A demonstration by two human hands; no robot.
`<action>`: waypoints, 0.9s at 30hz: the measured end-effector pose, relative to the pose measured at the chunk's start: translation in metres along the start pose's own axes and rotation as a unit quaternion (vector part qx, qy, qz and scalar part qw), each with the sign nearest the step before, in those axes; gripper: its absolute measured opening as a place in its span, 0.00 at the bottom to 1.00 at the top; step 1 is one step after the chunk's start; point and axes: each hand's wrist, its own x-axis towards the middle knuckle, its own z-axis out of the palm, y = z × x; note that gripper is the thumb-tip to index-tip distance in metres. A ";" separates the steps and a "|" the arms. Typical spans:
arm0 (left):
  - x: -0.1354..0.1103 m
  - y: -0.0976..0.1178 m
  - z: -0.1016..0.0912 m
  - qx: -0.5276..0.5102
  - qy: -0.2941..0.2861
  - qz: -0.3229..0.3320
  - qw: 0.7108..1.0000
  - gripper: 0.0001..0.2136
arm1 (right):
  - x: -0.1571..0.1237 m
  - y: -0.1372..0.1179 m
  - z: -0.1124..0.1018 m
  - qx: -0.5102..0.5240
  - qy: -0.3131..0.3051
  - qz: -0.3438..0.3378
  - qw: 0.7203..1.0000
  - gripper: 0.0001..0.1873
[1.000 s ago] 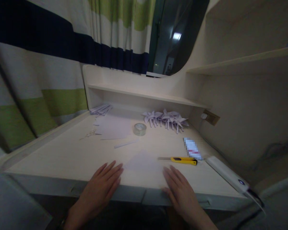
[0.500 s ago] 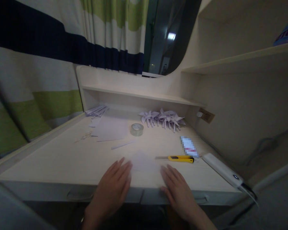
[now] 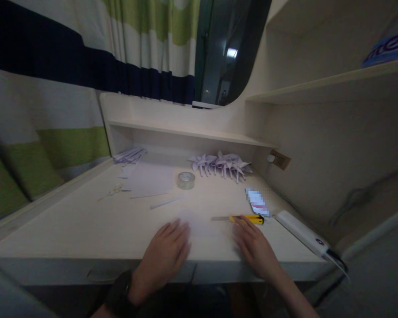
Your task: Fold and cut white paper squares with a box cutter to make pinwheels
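Observation:
A pale sheet of paper (image 3: 202, 226) lies at the desk's front edge between my hands. My left hand (image 3: 166, 254) rests flat on its left side with fingers stretched out. My right hand (image 3: 254, 245) lies flat to the right of the sheet, fingers spread, fingertips reaching the yellow utility knife (image 3: 245, 218), whose blade sticks out to the left. Neither hand grips anything.
A tape roll (image 3: 186, 180), more paper sheets (image 3: 149, 181), a paper strip (image 3: 164, 202) and several folded paper pinwheels (image 3: 222, 164) lie further back on the desk (image 3: 86, 221). A small packet (image 3: 257, 202) and a white device with a cable (image 3: 300, 232) sit at right. Scissors (image 3: 111, 191) lie at left.
Both hands slid forward over the desk; the left moved right onto the sheet and the right reached toward the utility knife. The view shifted slightly.

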 end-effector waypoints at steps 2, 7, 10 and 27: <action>0.013 -0.009 -0.008 -0.019 -0.009 0.024 0.999 0.24 | 0.012 0.023 -0.002 0.011 0.010 -0.004 1.000 0.20; 0.059 -0.034 -0.013 -0.074 -0.103 0.092 0.988 0.44 | 0.039 0.062 0.000 0.033 -0.053 0.014 0.998 0.24; 0.077 -0.043 -0.005 -0.093 -0.135 0.105 0.981 0.43 | 0.045 0.066 0.003 0.051 -0.061 0.023 0.997 0.19; 0.083 -0.031 -0.008 -0.148 -0.086 0.090 0.981 0.25 | 0.033 0.020 -0.007 0.065 -0.070 -0.015 0.995 0.14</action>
